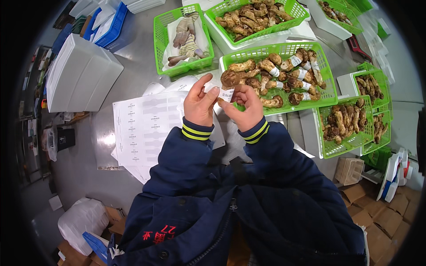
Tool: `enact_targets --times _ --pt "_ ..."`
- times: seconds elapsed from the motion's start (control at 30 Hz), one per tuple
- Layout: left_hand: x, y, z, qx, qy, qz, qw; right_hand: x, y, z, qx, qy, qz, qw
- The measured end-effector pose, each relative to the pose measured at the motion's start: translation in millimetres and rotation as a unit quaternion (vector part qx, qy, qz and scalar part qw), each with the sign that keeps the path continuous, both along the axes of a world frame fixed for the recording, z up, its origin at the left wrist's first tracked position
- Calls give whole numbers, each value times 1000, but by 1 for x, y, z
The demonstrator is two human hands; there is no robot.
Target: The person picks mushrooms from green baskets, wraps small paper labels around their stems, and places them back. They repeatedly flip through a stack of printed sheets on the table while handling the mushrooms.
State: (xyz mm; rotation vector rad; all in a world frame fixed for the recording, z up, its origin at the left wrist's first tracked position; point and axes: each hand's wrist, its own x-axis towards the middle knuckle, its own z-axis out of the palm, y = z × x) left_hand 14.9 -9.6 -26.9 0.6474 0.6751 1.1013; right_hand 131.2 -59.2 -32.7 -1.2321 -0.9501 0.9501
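My left hand [199, 103] and my right hand [244, 106] are raised over the metal worktable, both pinched on a small white printed label [226, 94] between them. Just beyond my fingers, a green basket [326, 77] holds several brown mushrooms [273, 99], many wrapped in white labels. At the far end of my left hand is a loose mushroom cap [230, 78] in that basket's near corner. Sheets of printed labels [137, 128] lie under and to the left of my left arm, some strips peeled off.
More mushrooms fill green baskets at the back [248, 17] and right [346, 124]. Another green basket [160, 37] holds striped gloves on white lining. White foam boxes [80, 75] and blue crates [111, 29] stand left. Cardboard [381, 217] and a wrapped bundle [82, 224] are below the table.
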Motion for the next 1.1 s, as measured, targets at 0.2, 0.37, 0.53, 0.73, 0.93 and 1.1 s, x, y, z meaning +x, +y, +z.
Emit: enact_targets --times 0.2,0.37,0.53,0.73,0.93,1.1 --pt "-11 9 5 28 9 -95 995 20 -5 12 -59 228 146 961" --pt "-9 6 10 111 76 -89 987 27 -8 2 -47 279 183 942" --pt "-8 4 13 171 172 -64 968 28 -10 -1 -30 304 201 931" --pt "-14 14 1 44 -22 -282 958 31 -13 1 -59 391 296 869" --pt "-13 10 3 -6 -28 -313 949 33 -21 -13 -107 509 324 790" --pt "-11 8 -10 5 -23 -247 969 45 -27 4 -156 401 296 853"
